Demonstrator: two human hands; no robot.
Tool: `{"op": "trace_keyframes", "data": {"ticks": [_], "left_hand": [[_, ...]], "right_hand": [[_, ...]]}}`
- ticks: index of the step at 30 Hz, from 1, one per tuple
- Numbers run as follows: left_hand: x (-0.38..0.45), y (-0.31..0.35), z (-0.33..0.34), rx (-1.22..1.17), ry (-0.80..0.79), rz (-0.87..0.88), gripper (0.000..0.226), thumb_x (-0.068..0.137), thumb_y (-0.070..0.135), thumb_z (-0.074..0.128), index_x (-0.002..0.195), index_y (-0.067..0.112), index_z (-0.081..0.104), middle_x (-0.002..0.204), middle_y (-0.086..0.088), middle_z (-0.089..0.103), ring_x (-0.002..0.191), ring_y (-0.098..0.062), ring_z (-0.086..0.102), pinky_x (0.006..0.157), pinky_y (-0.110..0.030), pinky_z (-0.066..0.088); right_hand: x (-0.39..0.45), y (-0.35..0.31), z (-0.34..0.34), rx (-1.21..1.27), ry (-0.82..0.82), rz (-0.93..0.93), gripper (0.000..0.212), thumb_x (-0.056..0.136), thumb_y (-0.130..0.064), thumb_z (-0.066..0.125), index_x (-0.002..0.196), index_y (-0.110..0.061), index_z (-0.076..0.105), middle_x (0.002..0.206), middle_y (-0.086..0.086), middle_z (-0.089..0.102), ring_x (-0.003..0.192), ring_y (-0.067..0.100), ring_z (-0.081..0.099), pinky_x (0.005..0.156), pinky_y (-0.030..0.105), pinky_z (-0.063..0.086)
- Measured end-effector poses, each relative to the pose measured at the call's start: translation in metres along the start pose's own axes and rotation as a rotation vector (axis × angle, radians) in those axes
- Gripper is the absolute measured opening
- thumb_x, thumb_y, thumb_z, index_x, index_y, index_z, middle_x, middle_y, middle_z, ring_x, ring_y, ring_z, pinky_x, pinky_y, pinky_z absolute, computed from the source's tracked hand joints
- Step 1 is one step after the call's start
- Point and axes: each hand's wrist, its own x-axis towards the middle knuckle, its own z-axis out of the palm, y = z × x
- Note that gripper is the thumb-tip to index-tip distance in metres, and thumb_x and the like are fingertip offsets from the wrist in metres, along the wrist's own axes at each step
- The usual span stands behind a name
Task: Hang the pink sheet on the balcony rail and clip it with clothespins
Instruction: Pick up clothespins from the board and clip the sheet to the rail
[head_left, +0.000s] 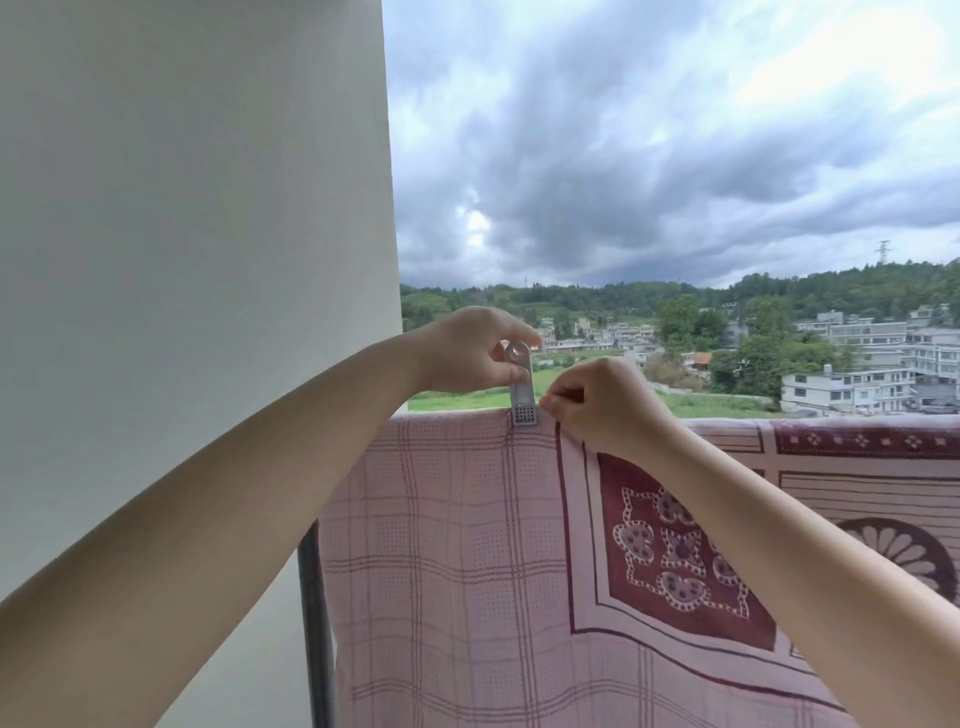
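The pink sheet (447, 545), checked on the left and printed with dark red flower panels on the right, hangs draped over the balcony rail, which it hides along the top. A grey clothespin (522, 400) stands upright on the sheet's top edge, its jaws at the fold. My left hand (467, 351) pinches the clothespin's upper end. Just to the right of the clothespin, my right hand (597, 402) grips the top edge of the sheet with closed fingers.
A white wall (197, 234) fills the left side, close to my left arm. A grey metal post (317, 634) of the railing runs down beside the sheet's left edge. Beyond the rail lie open air, fields, buildings and wooded hills.
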Motion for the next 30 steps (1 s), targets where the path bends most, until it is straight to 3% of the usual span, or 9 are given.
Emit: {"op": "trace_keyframes", "data": {"ticks": [5,8,11,14,16,20,24,27,30], "left_hand": [[-0.013,-0.009,0.019,-0.118,0.149,0.006,0.063,0.084,0.014,0.06,0.139,0.011,0.029,0.133,-0.011,0.049,0.097,-0.011,0.056,0.064,-0.004,0.042],[-0.021,-0.013,0.03,-0.127,0.204,-0.017,0.061,0.086,0.025,0.054,0.139,0.009,0.028,0.131,-0.012,0.052,0.101,-0.011,0.055,0.079,-0.017,0.043],[-0.029,-0.027,0.048,-0.064,0.213,-0.042,0.051,0.09,0.034,0.045,0.134,0.01,0.039,0.129,-0.012,0.055,0.117,-0.022,0.053,0.092,-0.029,0.043],[-0.041,-0.039,0.067,0.134,0.221,-0.094,0.086,0.081,0.066,0.005,0.132,0.008,0.043,0.134,-0.013,0.051,0.127,-0.025,0.045,0.106,-0.038,0.035],[-0.048,-0.045,0.078,0.25,0.268,-0.151,0.111,0.067,0.071,-0.021,0.132,0.006,0.04,0.138,-0.014,0.047,0.132,-0.026,0.038,0.11,-0.041,0.026],[-0.054,-0.043,0.097,0.203,0.337,-0.301,0.076,0.085,0.056,-0.002,0.142,0.009,0.016,0.154,-0.008,0.016,0.143,-0.02,0.004,0.116,-0.035,-0.001],[-0.056,-0.045,0.11,0.114,0.391,-0.316,0.055,0.096,0.037,0.017,0.144,0.012,0.005,0.156,-0.003,-0.001,0.142,-0.015,-0.011,0.112,-0.027,-0.011],[-0.056,-0.045,0.114,0.116,0.454,-0.297,0.061,0.091,0.043,0.007,0.144,0.011,0.006,0.156,-0.005,0.002,0.143,-0.017,-0.007,0.112,-0.026,-0.01],[-0.056,-0.045,0.114,0.133,0.485,-0.259,0.074,0.084,0.053,0.0,0.143,0.009,0.008,0.155,-0.007,0.007,0.143,-0.019,-0.002,0.113,-0.027,-0.007]], "right_hand": [[0.001,-0.003,0.0,-0.016,-0.071,0.008,0.023,0.085,-0.02,0.054,0.082,-0.003,0.069,0.072,0.014,0.07,0.042,0.008,0.041,0.041,0.009,0.036],[-0.002,-0.003,-0.002,-0.075,-0.126,0.007,0.026,0.087,-0.023,0.051,0.083,-0.003,0.068,0.075,0.015,0.07,0.041,0.008,0.038,0.044,0.017,0.039],[-0.006,-0.002,-0.003,-0.144,-0.126,-0.01,0.03,0.088,-0.026,0.049,0.084,-0.002,0.067,0.076,0.016,0.07,0.05,0.018,0.052,0.053,0.027,0.05],[-0.01,-0.003,-0.003,-0.213,-0.088,-0.058,0.033,0.089,-0.027,0.046,0.081,-0.002,0.067,0.073,0.01,0.067,0.063,0.024,0.06,0.062,0.034,0.055],[-0.011,-0.003,-0.002,-0.25,-0.093,-0.072,0.035,0.09,-0.027,0.044,0.071,-0.003,0.06,0.062,0.003,0.056,0.055,0.019,0.053,0.056,0.031,0.051],[-0.016,-0.004,0.001,-0.313,-0.068,-0.073,0.033,0.092,-0.025,0.04,0.063,-0.011,0.048,0.051,-0.007,0.036,0.044,0.008,0.036,0.041,0.019,0.03],[-0.021,-0.001,0.009,-0.391,-0.012,-0.062,0.032,0.092,-0.024,0.037,0.065,-0.01,0.049,0.052,-0.006,0.036,0.046,0.014,0.039,0.042,0.019,0.028],[-0.026,-0.005,0.003,-0.35,-0.021,-0.033,0.031,0.092,-0.023,0.039,0.074,-0.005,0.056,0.064,0.004,0.059,0.055,0.019,0.054,0.052,0.027,0.045],[-0.033,-0.019,-0.02,-0.172,0.169,-0.001,0.029,0.089,-0.02,0.047,0.111,-0.006,0.059,0.112,0.01,0.065,0.092,0.02,0.065,0.085,0.031,0.051]]}}
